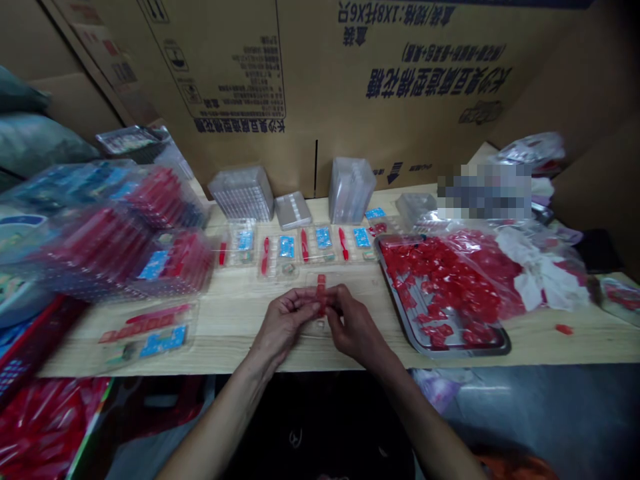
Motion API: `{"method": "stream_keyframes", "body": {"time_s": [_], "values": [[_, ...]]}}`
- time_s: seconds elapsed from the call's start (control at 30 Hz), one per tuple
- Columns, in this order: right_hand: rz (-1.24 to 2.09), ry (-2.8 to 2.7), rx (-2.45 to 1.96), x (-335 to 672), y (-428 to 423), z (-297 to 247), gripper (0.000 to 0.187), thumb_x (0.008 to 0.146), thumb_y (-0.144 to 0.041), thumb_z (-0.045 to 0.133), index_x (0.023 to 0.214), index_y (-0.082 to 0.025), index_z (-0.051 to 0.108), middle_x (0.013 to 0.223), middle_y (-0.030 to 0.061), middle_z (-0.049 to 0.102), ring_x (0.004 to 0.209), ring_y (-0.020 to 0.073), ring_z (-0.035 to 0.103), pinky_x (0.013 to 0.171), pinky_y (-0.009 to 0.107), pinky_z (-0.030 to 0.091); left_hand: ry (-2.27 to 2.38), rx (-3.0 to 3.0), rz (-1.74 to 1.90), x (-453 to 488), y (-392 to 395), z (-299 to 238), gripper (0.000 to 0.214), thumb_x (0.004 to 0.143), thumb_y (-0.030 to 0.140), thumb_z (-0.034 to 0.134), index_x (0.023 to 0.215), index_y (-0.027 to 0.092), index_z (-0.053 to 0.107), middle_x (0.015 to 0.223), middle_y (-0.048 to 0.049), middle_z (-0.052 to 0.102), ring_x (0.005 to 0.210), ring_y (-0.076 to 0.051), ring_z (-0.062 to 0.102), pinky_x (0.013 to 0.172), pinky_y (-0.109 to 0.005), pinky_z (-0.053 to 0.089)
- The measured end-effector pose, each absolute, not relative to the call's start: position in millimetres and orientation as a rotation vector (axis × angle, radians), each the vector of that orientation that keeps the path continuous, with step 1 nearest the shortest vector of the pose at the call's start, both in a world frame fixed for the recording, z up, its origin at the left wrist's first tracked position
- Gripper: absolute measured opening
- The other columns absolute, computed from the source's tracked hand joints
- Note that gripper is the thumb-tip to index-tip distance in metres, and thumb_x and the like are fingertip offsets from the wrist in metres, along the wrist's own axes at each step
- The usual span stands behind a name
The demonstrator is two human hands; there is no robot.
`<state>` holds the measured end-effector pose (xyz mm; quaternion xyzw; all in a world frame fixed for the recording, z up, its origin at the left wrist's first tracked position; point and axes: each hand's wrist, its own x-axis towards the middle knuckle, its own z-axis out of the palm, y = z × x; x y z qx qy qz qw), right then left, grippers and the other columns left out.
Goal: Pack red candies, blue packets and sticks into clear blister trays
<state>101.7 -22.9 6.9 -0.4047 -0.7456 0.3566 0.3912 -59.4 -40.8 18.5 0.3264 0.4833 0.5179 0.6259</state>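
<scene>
At the middle of the table's front, my left hand (283,323) and my right hand (353,323) meet with fingers pinched on a narrow strip of red square pieces (321,283). The strip stands over a clear plastic tray (336,277), partly hidden by my fingers. Behind my hands, several clear blister trays sit in a row. One tray (320,241) carries a red stick-like piece (305,245) and a blue packet (323,236). To my right, a metal tray (407,337) holds a heap of red wrapped pieces (440,273).
Stacked filled packs (100,247) rise at the left, with one filled pack (150,333) lying before them. Stacks of clear trays (351,190) stand against a large cardboard box (320,87). A plastic bag (500,267) overlaps the metal tray. One red piece (564,329) lies at the right.
</scene>
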Motion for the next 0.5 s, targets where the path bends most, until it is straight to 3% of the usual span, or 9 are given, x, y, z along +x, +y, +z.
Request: {"method": "stream_keyframes", "body": {"time_s": [0.13, 0.27, 0.5], "values": [[0.975, -1.804, -1.127, 113, -18, -10, 0.029, 0.088, -0.013, 0.043, 0.116, -0.021, 0.046, 0.089, 0.0030, 0.063, 0.072, 0.0154, 0.064, 0.067, 0.027, 0.051, 1.347, 1.229, 1.156, -76, -45, 14, 0.015, 0.075, 0.029, 0.077, 0.084, 0.018, 0.075, 0.080, -0.0053, 0.071, 0.074, -0.016, 0.064, 0.073, -0.027, 0.050], [0.832, -1.936, -1.221, 115, -20, -28, 0.023, 0.085, -0.009, 0.042, 0.102, -0.019, 0.054, 0.086, 0.0052, 0.064, 0.078, 0.0189, 0.063, 0.073, 0.033, 0.050, 1.253, 1.754, 1.000, -76, -52, 4, 0.015, 0.086, 0.025, 0.063, 0.088, 0.024, 0.078, 0.093, -0.0086, 0.073, 0.087, -0.020, 0.068, 0.080, -0.031, 0.052], [0.724, -2.011, -1.227, 109, -23, -35, 0.023, 0.080, -0.005, 0.042, 0.091, -0.018, 0.059, 0.086, 0.0077, 0.064, 0.081, 0.0216, 0.062, 0.075, 0.034, 0.049, 1.192, 1.825, 0.938, -69, -56, -14, 0.022, 0.089, 0.021, 0.058, 0.095, 0.027, 0.078, 0.109, -0.0092, 0.073, 0.105, -0.023, 0.067, 0.093, -0.038, 0.052]]}}
